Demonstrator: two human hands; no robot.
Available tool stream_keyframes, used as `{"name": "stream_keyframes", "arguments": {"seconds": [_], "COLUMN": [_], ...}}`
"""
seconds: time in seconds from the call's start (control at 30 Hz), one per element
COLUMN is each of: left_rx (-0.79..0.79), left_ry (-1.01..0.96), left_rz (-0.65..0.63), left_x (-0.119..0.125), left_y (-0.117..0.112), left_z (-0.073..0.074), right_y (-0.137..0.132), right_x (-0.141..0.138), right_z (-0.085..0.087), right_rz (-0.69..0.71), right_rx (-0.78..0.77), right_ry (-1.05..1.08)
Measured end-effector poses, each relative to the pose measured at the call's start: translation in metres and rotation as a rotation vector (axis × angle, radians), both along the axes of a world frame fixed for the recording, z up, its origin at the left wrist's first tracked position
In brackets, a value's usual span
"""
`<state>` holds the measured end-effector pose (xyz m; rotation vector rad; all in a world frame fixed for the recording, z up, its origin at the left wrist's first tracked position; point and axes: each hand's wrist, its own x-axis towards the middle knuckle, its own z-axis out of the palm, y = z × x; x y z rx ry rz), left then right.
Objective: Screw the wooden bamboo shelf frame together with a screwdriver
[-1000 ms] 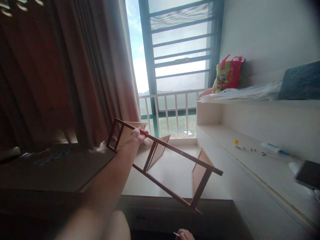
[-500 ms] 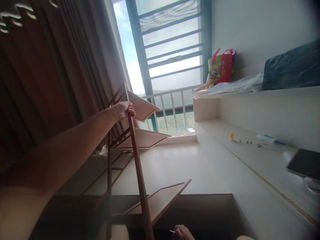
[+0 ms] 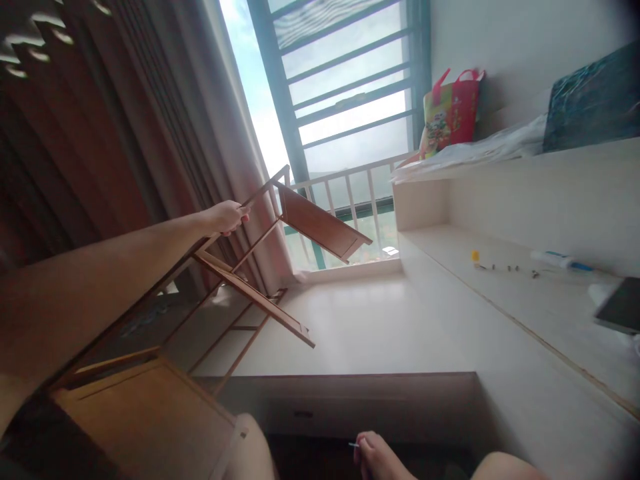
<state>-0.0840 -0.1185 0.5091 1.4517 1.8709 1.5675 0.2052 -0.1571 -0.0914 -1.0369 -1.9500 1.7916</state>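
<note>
While the left hand [image 3: 229,218] clasps one side of the tilted wooden shelf rack [image 3: 325,227] before the window ledge [image 3: 345,327], the right hand [image 3: 377,457] pinches a slim silvery rod [image 3: 353,445]; positioning appears in hand, any turn calling for firm support.

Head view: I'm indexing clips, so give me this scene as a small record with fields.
Left hand: grips the wooden frame
Right hand: holds a thin rod
Frame pose: tilted, three boards visible
White shelving, upper: red-and-green bag, dark wrapped panel
White shelving, lower: yellow piece, small metal parts, white-and-blue object, dark device
Background: curtain, barred window
</note>
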Motion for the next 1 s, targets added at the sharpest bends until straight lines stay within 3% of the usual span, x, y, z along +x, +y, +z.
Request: {"name": "stream_keyframes", "arguments": {"seconds": [0.13,0.37,0.57,0.73,0.87,1.0], "left_rx": [-0.143,-0.232,-0.409,-0.547,-0.583,-0.598], "left_ry": [0.181,0.476,0.285,0.151,0.164,0.247], "left_rz": [0.071,0.086,0.001,-0.065,-0.113,-0.174], "left_x": [0.001,0.017,0.012,0.013,0.016,0.013], "left_y": [-0.001,0.016,0.042,0.063,0.079,0.094], "left_z": [-0.018,-0.074,-0.115,-0.158,-0.191,-0.213], "right_y": [0.000,0.000,0.001,0.005,0.008,0.013], "right_x": [0.001,0.000,0.001,0.002,0.001,-0.002], "right_z": [0.010,0.017,0.018,0.019,0.026,0.037], "right_rz": [0.004,0.044,0.056,0.039,0.047,0.068], "right_rx": [-0.016,0.002,0.055,0.102,0.077,0.078], "right_ry": [0.015,0.059,0.045,0.002,-0.003,0.023]}}
